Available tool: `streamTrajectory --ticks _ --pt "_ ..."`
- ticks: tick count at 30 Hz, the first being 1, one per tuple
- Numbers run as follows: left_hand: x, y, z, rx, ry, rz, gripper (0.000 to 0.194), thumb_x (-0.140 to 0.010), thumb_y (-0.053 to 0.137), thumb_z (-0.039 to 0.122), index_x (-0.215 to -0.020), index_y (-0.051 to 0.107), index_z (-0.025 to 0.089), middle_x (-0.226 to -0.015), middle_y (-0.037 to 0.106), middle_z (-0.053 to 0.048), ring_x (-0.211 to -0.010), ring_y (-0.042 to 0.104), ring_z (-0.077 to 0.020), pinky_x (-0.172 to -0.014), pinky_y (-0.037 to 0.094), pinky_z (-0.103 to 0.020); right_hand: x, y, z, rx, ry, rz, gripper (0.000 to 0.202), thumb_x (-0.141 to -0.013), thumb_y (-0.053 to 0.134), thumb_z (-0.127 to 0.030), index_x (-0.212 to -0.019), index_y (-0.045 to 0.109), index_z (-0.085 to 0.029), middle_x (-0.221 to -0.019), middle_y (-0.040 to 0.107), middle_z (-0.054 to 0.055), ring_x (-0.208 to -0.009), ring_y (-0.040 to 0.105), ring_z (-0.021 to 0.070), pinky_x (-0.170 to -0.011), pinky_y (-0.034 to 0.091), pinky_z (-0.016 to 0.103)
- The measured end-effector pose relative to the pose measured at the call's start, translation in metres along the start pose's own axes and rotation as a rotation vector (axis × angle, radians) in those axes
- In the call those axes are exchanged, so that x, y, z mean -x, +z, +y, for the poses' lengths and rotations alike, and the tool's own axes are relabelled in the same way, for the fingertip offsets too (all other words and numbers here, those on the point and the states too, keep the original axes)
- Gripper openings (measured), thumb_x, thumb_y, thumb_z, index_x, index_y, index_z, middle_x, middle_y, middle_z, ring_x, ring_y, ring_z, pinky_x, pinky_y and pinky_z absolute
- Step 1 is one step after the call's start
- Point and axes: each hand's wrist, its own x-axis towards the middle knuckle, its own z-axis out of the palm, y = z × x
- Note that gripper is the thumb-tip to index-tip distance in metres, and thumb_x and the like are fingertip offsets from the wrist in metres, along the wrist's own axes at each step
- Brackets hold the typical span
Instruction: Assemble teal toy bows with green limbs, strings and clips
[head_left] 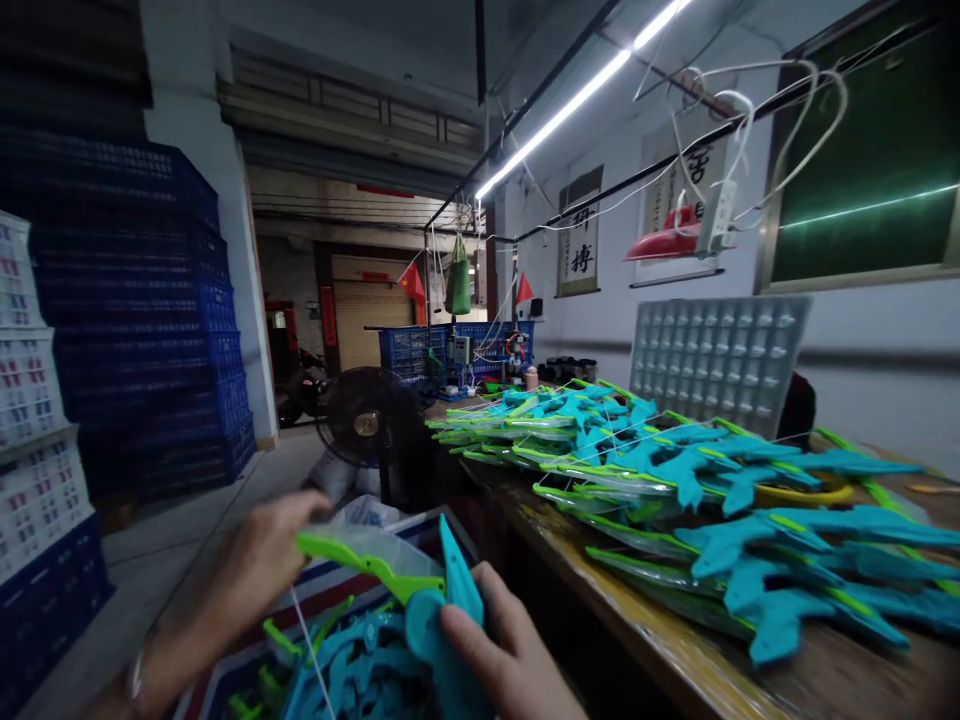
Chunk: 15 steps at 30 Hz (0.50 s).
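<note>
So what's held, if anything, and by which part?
The right hand holds the turquoise piece by its middle; the left hand, near the green strip, is too blurred to tell.

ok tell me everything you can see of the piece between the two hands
The blue and green piece looks like plastic: a blue body with a pointed tip aimed up, a rounded lobe, and a wavy lime-green strip edging a see-through sheet. The right hand grips the body and hides part of it. The blurred left hand is at the strip's far end; contact is unclear.
</note>
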Motion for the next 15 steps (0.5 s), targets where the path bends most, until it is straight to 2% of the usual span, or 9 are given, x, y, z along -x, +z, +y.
streamTrajectory --ticks 2,4,7,9,12,15 --pt "-0.019 -0.016 0.0 -0.016 0.017 0.087 0.025 -0.065 0.069 0.015 -0.085 0.078 0.025 -0.076 0.069 -0.002 -0.072 0.063 -0.0241 -0.067 0.04 -0.028 -0.001 0.009 0.005 0.064 -0.02 -0.09 0.051 -0.064 0.087 -0.053 -0.102 0.072 -0.022 -0.107 0.074 0.003 -0.11 0.064 0.029 -0.087 0.053 0.029" --pt "-0.031 -0.018 -0.003 0.019 0.006 0.07 0.025 -0.06 0.072 0.012 -0.081 0.078 0.024 -0.073 0.067 -0.002 -0.071 0.061 -0.0227 -0.068 0.039 -0.027 -0.002 0.015 0.004 0.088 -0.036 -0.185 0.046 -0.071 0.081 -0.057 -0.098 0.07 -0.021 -0.097 0.072 0.003 -0.1 0.065 0.0278 -0.082 0.054 0.029" --pt "-0.035 0.004 -0.014 0.115 -0.122 0.037 0.027 -0.052 0.08 0.01 -0.077 0.076 0.02 -0.067 0.068 -0.002 -0.065 0.061 -0.0216 -0.065 0.042 -0.027 -0.005 0.017 -0.002 0.115 -0.083 -0.268 0.038 -0.076 0.077 -0.054 -0.088 0.063 -0.021 -0.08 0.065 -0.001 -0.08 0.063 0.0217 -0.07 0.052 0.027" --pt "-0.032 0.027 -0.024 0.183 -0.245 0.02 0.04 -0.051 0.083 0.011 -0.09 0.076 0.017 -0.071 0.07 -0.003 -0.056 0.059 -0.0198 -0.059 0.045 -0.028 -0.008 0.014 -0.002 0.134 -0.06 -0.316 0.038 -0.076 0.077 -0.053 -0.083 0.058 -0.021 -0.072 0.06 -0.003 -0.069 0.059 0.0182 -0.062 0.05 0.026" --pt "-0.025 0.055 -0.032 0.264 -0.369 -0.024 0.069 -0.053 0.085 0.011 -0.119 0.067 0.013 -0.093 0.074 -0.009 -0.05 0.059 -0.0163 -0.053 0.049 -0.029 -0.016 0.001 0.002 0.164 0.014 -0.331 0.04 -0.073 0.076 -0.054 -0.083 0.056 -0.021 -0.068 0.058 -0.004 -0.063 0.057 0.0171 -0.057 0.047 0.025" --pt "-0.019 0.065 -0.024 0.299 -0.389 -0.08 0.076 -0.054 0.089 0.013 -0.126 0.066 0.015 -0.115 0.071 -0.012 -0.056 0.062 -0.0144 -0.065 0.058 -0.036 -0.022 -0.016 0.001 0.197 0.037 -0.282 0.041 -0.074 0.076 -0.055 -0.086 0.057 -0.021 -0.071 0.06 -0.003 -0.066 0.059 0.0173 -0.058 0.047 0.026"
